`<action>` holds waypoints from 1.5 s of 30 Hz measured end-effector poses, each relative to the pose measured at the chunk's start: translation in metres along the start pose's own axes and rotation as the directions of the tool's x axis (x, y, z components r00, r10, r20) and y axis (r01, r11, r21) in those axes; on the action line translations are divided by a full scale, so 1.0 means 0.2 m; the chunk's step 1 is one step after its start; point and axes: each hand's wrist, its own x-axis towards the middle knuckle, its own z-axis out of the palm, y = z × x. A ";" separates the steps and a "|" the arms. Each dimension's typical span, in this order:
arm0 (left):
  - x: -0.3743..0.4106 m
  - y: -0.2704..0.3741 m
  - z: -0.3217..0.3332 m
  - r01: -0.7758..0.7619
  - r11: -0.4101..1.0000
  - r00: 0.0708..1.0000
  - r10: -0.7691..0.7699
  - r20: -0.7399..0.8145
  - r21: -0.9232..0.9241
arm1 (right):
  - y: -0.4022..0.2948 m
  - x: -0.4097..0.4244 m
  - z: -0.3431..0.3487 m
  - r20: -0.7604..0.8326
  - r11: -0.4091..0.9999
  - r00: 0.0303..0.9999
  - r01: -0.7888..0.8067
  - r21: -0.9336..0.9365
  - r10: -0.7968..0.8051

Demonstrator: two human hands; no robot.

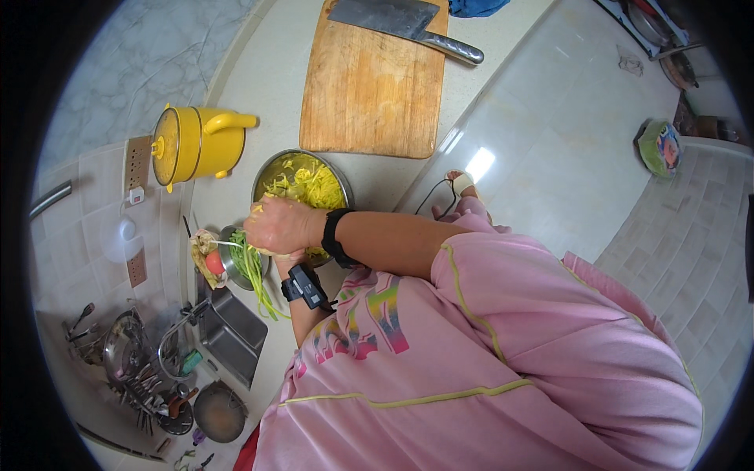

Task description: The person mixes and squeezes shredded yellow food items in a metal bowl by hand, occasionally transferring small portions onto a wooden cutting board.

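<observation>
My right hand [281, 225] is closed over the near-left rim of a steel bowl [349, 191], with yellow shreds sticking to its knuckles and showing at its edge. My left hand [290, 258] is pressed up beneath it, its fingers mostly hidden. Shredded yellow vegetable [315, 182] fills much of the bowl, wet-looking on the far side. Beside the hands, a smaller steel bowl [232, 272] holds chopped greens [240, 250]. Long green stalks [262, 294] hang over its rim onto the counter.
A wooden cutting board [374, 100] lies beyond the bowl, bearing a cleaver [386, 16] whose handle overhangs the side. A yellow electric pot [203, 144] stands by the wall. Near the left are a red tomato [215, 263], a sink [232, 329] and a wok [220, 412].
</observation>
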 end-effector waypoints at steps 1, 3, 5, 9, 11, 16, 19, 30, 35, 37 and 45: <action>0.00 0.00 0.00 0.001 1.000 1.000 -0.001 -0.001 -0.003 | 0.00 0.00 0.00 0.007 1.000 1.000 -0.002 -0.004 0.002; 0.00 0.01 0.01 0.000 1.000 1.000 0.000 -0.002 -0.006 | 0.01 0.00 -0.01 0.034 1.000 0.999 -0.012 0.013 0.012; 0.00 0.01 0.01 0.000 1.000 1.000 0.000 -0.001 -0.015 | 0.01 0.01 -0.01 0.037 1.000 0.999 -0.013 0.022 0.012; -0.01 0.02 0.01 -0.004 1.000 1.000 0.004 -0.001 -0.023 | 0.01 0.01 -0.02 0.004 1.000 1.000 0.000 0.026 0.000; -0.01 0.03 0.02 -0.005 1.000 1.000 0.005 0.001 -0.028 | 0.00 0.00 -0.01 -0.003 1.000 1.000 0.004 0.022 -0.004; 0.00 0.02 0.03 -0.010 0.999 1.000 0.010 0.010 -0.046 | 0.00 0.01 -0.01 0.024 1.000 1.000 0.010 0.003 -0.010; 0.01 0.04 0.04 -0.013 0.998 1.000 0.014 0.019 -0.056 | 0.00 0.01 -0.03 0.067 1.000 0.998 0.001 0.029 -0.003; 0.09 0.24 0.31 -0.079 0.910 0.987 0.129 0.097 -0.406 | 0.06 0.06 -0.11 0.378 0.950 0.890 -0.303 0.077 0.254; 0.06 0.50 0.40 0.037 0.695 0.995 0.042 0.093 -0.718 | 0.11 0.00 -0.13 0.406 0.889 0.896 -0.326 0.320 0.183; 0.03 0.55 0.42 0.076 0.651 0.997 -0.059 0.049 -0.755 | 0.15 0.01 -0.16 0.492 0.827 0.856 -0.385 0.409 0.155; -0.01 0.59 0.42 0.149 0.357 0.960 0.171 0.222 -0.922 | 0.09 0.01 -0.16 0.822 -0.634 0.062 -0.605 0.482 0.566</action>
